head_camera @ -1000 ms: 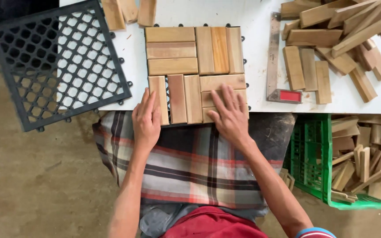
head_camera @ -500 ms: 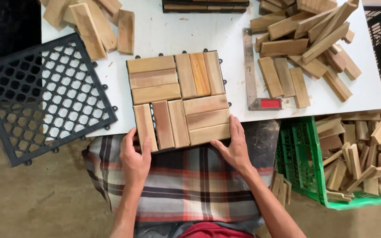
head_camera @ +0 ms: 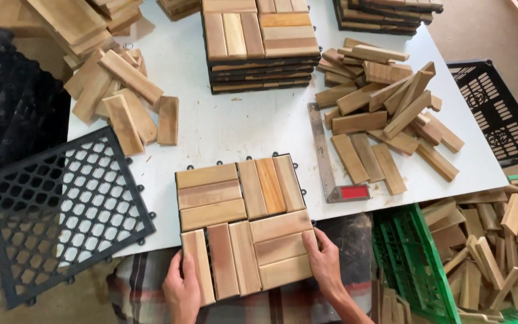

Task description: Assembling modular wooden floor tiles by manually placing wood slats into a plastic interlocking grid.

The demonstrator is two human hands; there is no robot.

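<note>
A square wooden deck tile (head_camera: 241, 225), made of four blocks of three slats on a black plastic grid, lies at the near edge of the white table (head_camera: 241, 126) and juts over my lap. My left hand (head_camera: 182, 289) grips its near left corner. My right hand (head_camera: 326, 264) grips its near right edge, thumb on the slats. An empty black plastic grid base (head_camera: 61, 210) lies to the left, half off the table.
A stack of finished tiles (head_camera: 262, 45) stands at the back centre. Loose wooden slats (head_camera: 385, 114) pile up on the right, more slats (head_camera: 121, 90) on the left. A metal square ruler (head_camera: 330, 162) lies beside the tile. A green crate (head_camera: 415, 264) of slats stands at lower right.
Both hands slid off the top of the tile down to its near edge and now grip it. The view has tilted up, so more of the table's far side shows.
</note>
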